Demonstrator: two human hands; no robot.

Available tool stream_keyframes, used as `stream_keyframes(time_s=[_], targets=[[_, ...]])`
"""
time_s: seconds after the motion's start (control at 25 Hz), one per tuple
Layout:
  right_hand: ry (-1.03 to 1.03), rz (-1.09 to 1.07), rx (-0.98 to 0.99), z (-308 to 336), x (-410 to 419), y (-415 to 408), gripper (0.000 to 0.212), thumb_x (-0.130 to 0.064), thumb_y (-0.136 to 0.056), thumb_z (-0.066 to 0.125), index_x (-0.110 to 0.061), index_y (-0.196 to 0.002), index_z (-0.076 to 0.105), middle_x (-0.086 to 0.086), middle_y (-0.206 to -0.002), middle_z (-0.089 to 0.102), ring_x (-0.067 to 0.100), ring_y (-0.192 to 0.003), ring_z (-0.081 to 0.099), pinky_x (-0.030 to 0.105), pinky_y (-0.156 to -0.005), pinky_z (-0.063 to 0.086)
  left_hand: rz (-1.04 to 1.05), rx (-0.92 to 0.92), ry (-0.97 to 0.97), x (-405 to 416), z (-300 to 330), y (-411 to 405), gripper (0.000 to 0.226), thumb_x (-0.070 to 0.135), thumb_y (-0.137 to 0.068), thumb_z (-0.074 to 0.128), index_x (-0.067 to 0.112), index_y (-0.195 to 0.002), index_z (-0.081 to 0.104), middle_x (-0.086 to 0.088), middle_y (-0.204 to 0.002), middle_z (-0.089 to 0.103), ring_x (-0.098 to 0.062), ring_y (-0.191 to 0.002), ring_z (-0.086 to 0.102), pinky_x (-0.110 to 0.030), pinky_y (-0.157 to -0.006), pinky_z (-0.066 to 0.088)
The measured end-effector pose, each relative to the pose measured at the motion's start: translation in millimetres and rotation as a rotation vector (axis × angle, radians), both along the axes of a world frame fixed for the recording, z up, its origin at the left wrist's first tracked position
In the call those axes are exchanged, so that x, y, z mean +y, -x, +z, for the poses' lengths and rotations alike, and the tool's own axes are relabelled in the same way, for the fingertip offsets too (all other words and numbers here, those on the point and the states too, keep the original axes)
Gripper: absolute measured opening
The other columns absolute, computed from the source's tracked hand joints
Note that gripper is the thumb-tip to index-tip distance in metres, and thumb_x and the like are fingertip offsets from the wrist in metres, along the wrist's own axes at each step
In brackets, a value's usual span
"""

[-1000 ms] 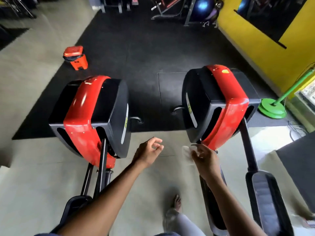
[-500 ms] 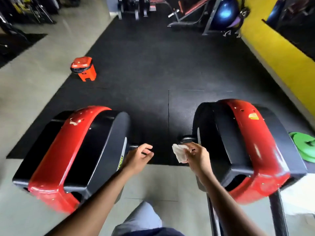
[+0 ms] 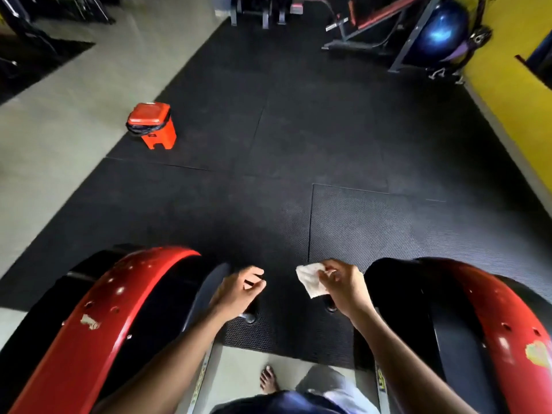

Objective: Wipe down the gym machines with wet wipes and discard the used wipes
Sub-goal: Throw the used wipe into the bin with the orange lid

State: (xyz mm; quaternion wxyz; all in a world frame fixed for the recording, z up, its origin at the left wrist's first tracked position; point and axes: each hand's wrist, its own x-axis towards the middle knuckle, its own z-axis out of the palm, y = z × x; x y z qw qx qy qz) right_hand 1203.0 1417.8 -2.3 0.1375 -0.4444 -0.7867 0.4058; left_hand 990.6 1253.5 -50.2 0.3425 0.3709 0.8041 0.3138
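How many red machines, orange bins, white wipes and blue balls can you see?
Red machines: 2 (left, right)
Orange bin: 1
White wipe: 1
Blue ball: 1
Total: 5

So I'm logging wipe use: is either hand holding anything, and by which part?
The right hand pinches a crumpled white wipe by its right edge; the left hand holds nothing.
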Motion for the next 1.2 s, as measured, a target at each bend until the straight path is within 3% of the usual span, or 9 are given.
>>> stream_keyframes(time_s=[0.12,0.28,0.36,0.48,0.64,0.88,1.04,1.12,1.2], targets=[[0.002,-0.021,0.024,-8.2,53.3,62.3,0.005,-0.023,-0.088,0.076,-0.024,-0.084,0.072,-0.010,-0.068,0.070,0.000,-0.065,0.065,0.020,-0.059,0.048,0.023,0.027,-0.001,57.9,0.3,62.6,0.027,0.036,-0.098,0.070,0.031,-0.124,0.068,0.025,-0.104,0.070,0.009,-0.084,0.066,-0.013,-0.080,0.051],[0.006,0.050,0.031,-25.5,143.4,177.7,0.004,-0.024,-0.087,0.078,-0.025,-0.089,0.075,-0.015,-0.073,0.068,-0.015,-0.064,0.058,0.007,-0.056,0.041,0.101,0.027,-0.005,138.7,-13.9,157.4,0.025,0.039,-0.098,0.069,0.034,-0.122,0.069,0.025,-0.103,0.070,0.017,-0.078,0.063,-0.008,-0.077,0.048],[0.008,0.092,0.044,-31.8,193.6,239.7,0.004,-0.022,-0.087,0.077,-0.022,-0.090,0.074,-0.014,-0.074,0.070,-0.010,-0.066,0.061,0.014,-0.057,0.048,0.136,0.044,0.015,177.0,-21.6,206.9,0.025,0.040,-0.098,0.068,0.033,-0.122,0.068,0.023,-0.107,0.073,0.014,-0.081,0.065,-0.015,-0.082,0.051],[0.026,0.130,0.041,-30.2,258.5,321.3,0.007,-0.018,-0.089,0.073,-0.023,-0.094,0.074,-0.009,-0.080,0.073,0.012,-0.074,0.071,0.030,-0.064,0.056,0.149,0.051,0.095,219.0,-13.3,276.1,0.028,0.040,-0.100,0.065,0.030,-0.125,0.067,0.019,-0.112,0.074,-0.003,-0.097,0.072,-0.024,-0.088,0.053],[0.008,0.264,0.035,-22.7,335.4,454.2,0.024,-0.007,-0.092,0.066,-0.026,-0.101,0.077,-0.011,-0.091,0.073,0.010,-0.079,0.071,0.031,-0.066,0.061,0.264,0.055,0.120,260.8,1.0,390.9,0.030,0.041,-0.101,0.064,0.030,-0.129,0.065,0.021,-0.112,0.073,-0.004,-0.100,0.071,-0.023,-0.087,0.051],[0.006,0.442,0.063,-25.9,376.7,659.2,0.028,-0.005,-0.094,0.064,-0.026,-0.103,0.080,-0.020,-0.092,0.071,0.002,-0.081,0.069,0.011,-0.062,0.052,0.563,-0.039,0.094,269.3,-18.3,554.7,0.032,0.036,-0.099,0.068,0.027,-0.130,0.067,0.011,-0.113,0.075,-0.010,-0.104,0.072,-0.031,-0.092,0.055],[0.076,0.543,0.071,-35.0,383.8,817.0,0.032,-0.009,-0.095,0.065,-0.037,-0.102,0.078,-0.026,-0.094,0.072,0.010,-0.090,0.072,0.037,-0.072,0.064,0.590,-0.071,0.115,269.0,-20.0,689.2,0.032,0.024,-0.102,0.066,0.023,-0.134,0.064,0.019,-0.103,0.066,-0.007,-0.099,0.069,-0.029,-0.085,0.057],[0.101,0.575,0.093,-22.4,383.5,879.0,0.041,-0.011,-0.096,0.063,-0.050,-0.096,0.075,-0.030,-0.092,0.070,0.010,-0.088,0.072,0.038,-0.067,0.064,0.570,-0.067,0.141,266.7,-10.6,743.4,0.032,0.023,-0.102,0.064,0.024,-0.134,0.063,0.017,-0.107,0.066,-0.006,-0.098,0.067,-0.028,-0.080,0.058],[0.151,0.557,0.137,-9.4,388.3,948.1,0.047,-0.011,-0.098,0.061,-0.056,-0.089,0.073,-0.021,-0.097,0.073,0.010,-0.083,0.074,0.037,-0.058,0.064,0.497,-0.034,0.184,264.7,-4.7,812.1,0.033,0.025,-0.104,0.062,0.026,-0.137,0.060,0.019,-0.110,0.063,0.004,-0.093,0.064,-0.014,-0.071,0.053]])
